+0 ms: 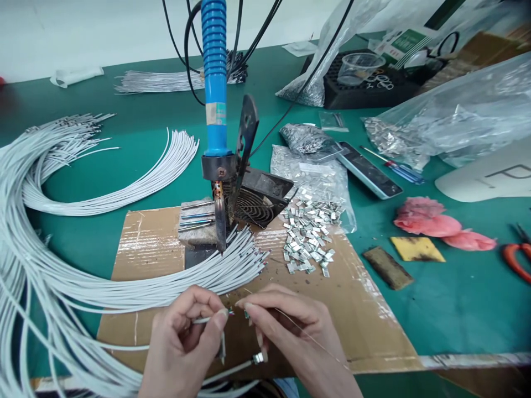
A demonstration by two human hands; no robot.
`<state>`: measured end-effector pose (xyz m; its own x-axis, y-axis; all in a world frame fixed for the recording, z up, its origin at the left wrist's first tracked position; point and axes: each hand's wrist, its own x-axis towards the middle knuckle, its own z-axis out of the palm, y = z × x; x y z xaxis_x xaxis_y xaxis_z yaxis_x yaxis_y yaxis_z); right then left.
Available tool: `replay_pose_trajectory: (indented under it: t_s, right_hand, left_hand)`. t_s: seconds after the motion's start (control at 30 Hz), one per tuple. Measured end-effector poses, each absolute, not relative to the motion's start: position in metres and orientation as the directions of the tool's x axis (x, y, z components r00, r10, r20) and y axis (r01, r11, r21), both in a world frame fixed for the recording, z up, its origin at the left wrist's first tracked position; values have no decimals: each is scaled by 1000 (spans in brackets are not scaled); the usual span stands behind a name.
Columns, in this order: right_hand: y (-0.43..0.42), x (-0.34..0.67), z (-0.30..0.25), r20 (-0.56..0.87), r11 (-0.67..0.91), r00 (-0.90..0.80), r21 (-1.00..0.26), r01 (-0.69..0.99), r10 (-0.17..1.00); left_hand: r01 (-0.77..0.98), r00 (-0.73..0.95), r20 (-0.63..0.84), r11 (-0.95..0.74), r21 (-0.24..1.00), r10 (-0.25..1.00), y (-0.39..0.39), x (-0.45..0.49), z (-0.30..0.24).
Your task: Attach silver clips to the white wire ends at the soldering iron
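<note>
In the head view, the left hand (186,342) pinched a white cable (201,320) between thumb and fingers, its coloured wire ends pointing toward the other hand. The right hand (294,331) had thumb and forefinger drawn together on a thin wire (307,334), which trailed back across the palm side; a small green piece (246,314) showed at its fingertips, though how it was gripped could not be told. Both hands were near each other over a cardboard sheet (365,320), below the downward tip of a blue-handled soldering iron (215,110). A thick bundle of white cables (166,290) curved in from the left, its ends lying under the iron. To the right of the iron, small metal connectors (309,232) lay heaped, partly on a clear bag (317,171), with a phone (369,168) just beside it.
</note>
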<state>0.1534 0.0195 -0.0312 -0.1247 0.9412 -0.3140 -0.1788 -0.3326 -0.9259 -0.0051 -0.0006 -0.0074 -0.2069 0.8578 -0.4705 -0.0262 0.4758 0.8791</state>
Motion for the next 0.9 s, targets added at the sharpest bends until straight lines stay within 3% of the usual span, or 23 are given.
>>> replay_pose_trajectory:
  t_s: [0.3, 0.5, 0.7, 0.9]
  right_hand:
    - [16, 151, -31, -305, -331, -179, -934, -133, 935]
    - [15, 156, -34, 2, 10, -161, -999, 51, 987]
    - [18, 158, -39, 49, 64, -145, -993, 102, 988]
    - [25, 159, -41, 255, 294, -295, -951, 97, 921]
  left_hand:
    - [-63, -212, -493, 491, 869, 844, 0, -4, -8]
    - [-90, -184, -502, 494, 865, 845, -2, -7, -13]
    - [-83, -186, -495, 488, 869, 849, -2, -7, -13]
    - [-147, -175, -533, 513, 846, 828, 1, -6, -6]
